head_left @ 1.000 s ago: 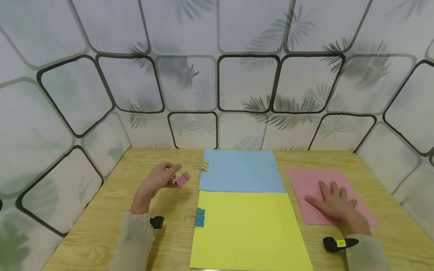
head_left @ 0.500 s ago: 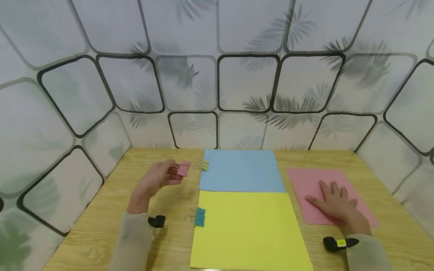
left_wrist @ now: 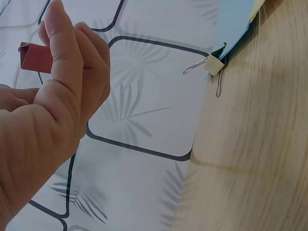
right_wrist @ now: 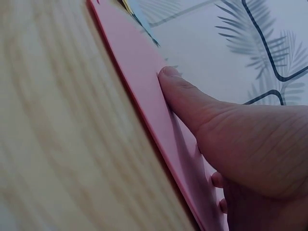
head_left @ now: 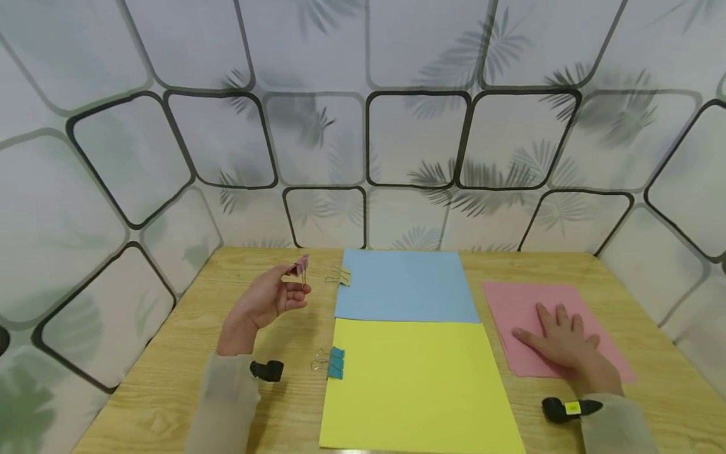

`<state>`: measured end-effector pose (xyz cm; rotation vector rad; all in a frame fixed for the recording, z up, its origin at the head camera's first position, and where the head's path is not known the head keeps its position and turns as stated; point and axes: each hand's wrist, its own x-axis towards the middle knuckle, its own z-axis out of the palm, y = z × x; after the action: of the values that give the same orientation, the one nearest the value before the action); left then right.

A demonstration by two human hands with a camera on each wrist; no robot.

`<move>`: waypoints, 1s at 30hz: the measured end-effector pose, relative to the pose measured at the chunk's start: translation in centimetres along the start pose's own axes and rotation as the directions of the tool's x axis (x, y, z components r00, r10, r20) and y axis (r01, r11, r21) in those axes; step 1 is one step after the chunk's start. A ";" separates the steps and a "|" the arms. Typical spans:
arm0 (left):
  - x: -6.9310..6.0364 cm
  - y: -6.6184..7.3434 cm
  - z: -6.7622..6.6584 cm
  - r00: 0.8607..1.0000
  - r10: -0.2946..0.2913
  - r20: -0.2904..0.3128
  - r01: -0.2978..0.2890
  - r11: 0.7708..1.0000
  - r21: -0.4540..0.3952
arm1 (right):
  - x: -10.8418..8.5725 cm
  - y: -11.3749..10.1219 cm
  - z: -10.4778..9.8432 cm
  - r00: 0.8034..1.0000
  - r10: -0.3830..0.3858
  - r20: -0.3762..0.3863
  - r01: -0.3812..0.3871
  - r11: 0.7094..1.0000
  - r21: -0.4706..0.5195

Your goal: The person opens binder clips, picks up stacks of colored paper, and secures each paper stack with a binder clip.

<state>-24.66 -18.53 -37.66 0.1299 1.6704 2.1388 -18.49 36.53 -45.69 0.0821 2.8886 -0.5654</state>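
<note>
A pink binder clip (head_left: pixel 297 266) is held in the fingers of my left hand (head_left: pixel 263 296), raised over the left part of the table; in the left wrist view the clip (left_wrist: pixel 36 57) shows beside the thumb, partly hidden by it. My right hand (head_left: pixel 564 340) rests flat with fingers spread on a stack of pink paper (head_left: pixel 522 302). The right wrist view shows the thumb lying along the pink stack (right_wrist: pixel 139 82). A yellow binder clip (head_left: pixel 343 276) grips the left edge of the blue paper (head_left: pixel 405 284). A teal binder clip (head_left: pixel 336 362) sits on the left edge of the yellow paper (head_left: pixel 420 384).
The sheets lie on a wooden table (head_left: pixel 187 328). A patterned curtain-like wall (head_left: pixel 414 139) closes off the back and both sides. The blue paper lies directly behind the yellow paper, and the pink stack is to their right.
The left hand has turned the pink binder clip over in its fingers, so the clip now points upward and stands slightly higher. The right hand has stayed on the pink stack.
</note>
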 end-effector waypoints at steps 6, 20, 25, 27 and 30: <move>-0.1 -0.4 -0.4 1.000 0.020 0.015 -0.019 0.998 -0.057 | 0.0 0.0 0.2 1.000 -0.004 -0.003 0.004 1.000 -0.009; 0.1 -0.4 -0.4 0.994 0.103 0.026 -0.086 0.924 -0.372 | 0.1 0.2 0.3 1.000 0.000 -0.008 0.000 1.000 -0.011; 0.0 -0.4 -0.3 0.996 0.084 -0.021 -0.083 0.862 -0.501 | 0.1 0.2 0.3 1.000 -0.002 -0.011 0.002 1.000 -0.010; 0.0 -0.4 -0.2 0.997 0.071 -0.026 -0.074 0.848 -0.524 | 0.0 0.1 0.3 1.000 -0.002 -0.007 0.002 1.000 -0.008; 0.0 -0.4 -0.2 0.998 0.064 0.009 -0.050 0.857 -0.514 | 0.0 0.1 0.3 1.000 -0.002 0.000 0.002 1.000 -0.005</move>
<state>-24.59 -18.65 -38.03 0.0466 1.0344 2.5349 -18.43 36.53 -45.97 0.0778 2.8907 -0.5580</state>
